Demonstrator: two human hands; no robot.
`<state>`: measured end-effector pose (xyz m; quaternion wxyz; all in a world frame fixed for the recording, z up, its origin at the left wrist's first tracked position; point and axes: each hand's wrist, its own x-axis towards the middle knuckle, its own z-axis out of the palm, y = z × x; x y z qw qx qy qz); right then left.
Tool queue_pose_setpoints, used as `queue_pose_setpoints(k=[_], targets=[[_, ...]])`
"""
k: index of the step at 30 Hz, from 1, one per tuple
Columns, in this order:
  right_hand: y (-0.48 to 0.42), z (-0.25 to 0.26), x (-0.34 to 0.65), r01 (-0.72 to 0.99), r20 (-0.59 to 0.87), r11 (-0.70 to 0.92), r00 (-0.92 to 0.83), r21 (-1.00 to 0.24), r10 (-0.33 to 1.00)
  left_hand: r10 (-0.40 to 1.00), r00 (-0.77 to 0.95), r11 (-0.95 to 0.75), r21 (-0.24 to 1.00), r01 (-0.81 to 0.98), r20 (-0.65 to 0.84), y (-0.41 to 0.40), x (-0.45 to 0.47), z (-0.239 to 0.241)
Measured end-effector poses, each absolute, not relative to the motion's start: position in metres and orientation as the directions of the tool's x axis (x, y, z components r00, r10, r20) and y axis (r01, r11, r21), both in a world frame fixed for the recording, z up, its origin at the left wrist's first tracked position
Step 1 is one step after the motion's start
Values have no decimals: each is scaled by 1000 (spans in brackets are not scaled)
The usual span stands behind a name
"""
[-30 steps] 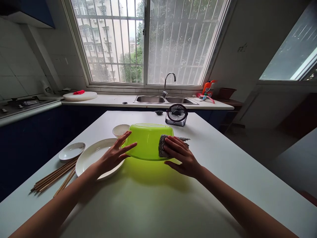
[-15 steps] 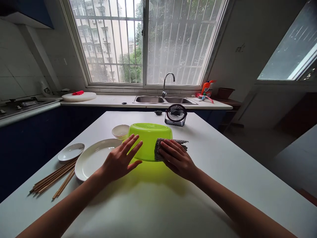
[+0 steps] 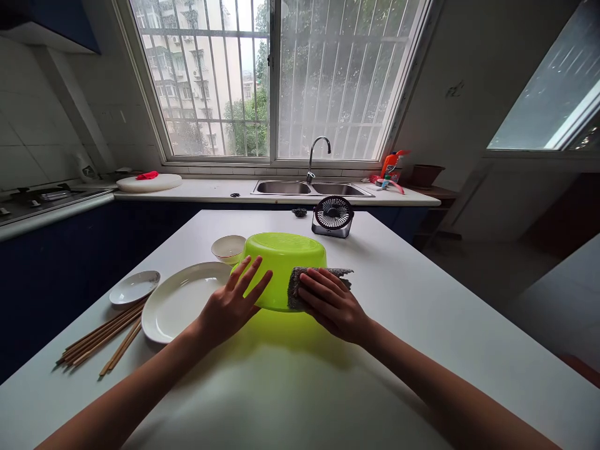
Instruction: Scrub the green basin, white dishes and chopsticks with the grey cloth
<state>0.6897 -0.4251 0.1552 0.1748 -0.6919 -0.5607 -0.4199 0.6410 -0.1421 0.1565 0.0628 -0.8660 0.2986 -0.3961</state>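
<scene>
The right hand has its grip clamped on a grey cloth against the near wall of the green basin. The left hand lies flat on the basin's left, grip apart.

Soft, overcast daylight comes in through the barred window, the only light source in view. Its left pane is slightly blown out and its right pane looks milky. Below the window, the cabinets sink to near black. The white desk in front of the window is evenly bright with a mild sheen. On the side away from the window, the translucent green basin throws a yellow-green glow onto the desk, and soft-edged shadows fall the same way. Focus is sharp throughout. The wide lens tilts the window frame and stretches the picture's edges.
</scene>
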Motion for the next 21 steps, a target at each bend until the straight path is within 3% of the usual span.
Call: queue_pose_setpoints(k=[10,13,17,21], targets=[[-433,148,713,921,893,-381,235,-78,385,-626,420,-749,-356,-559,657,-127,649,150],[-430,151,707,918,892,-395,190,-13,411,-617,424,-746,-322,-583,663,-127,649,150],[-423,156,692,939,811,-305,52,159,583,-587,438,-756,-268,-597,681,-128,650,151],[-421,158,686,942,769,-255,-5,217,639,-577,422,-750,-249,-613,699,-126,652,152]])
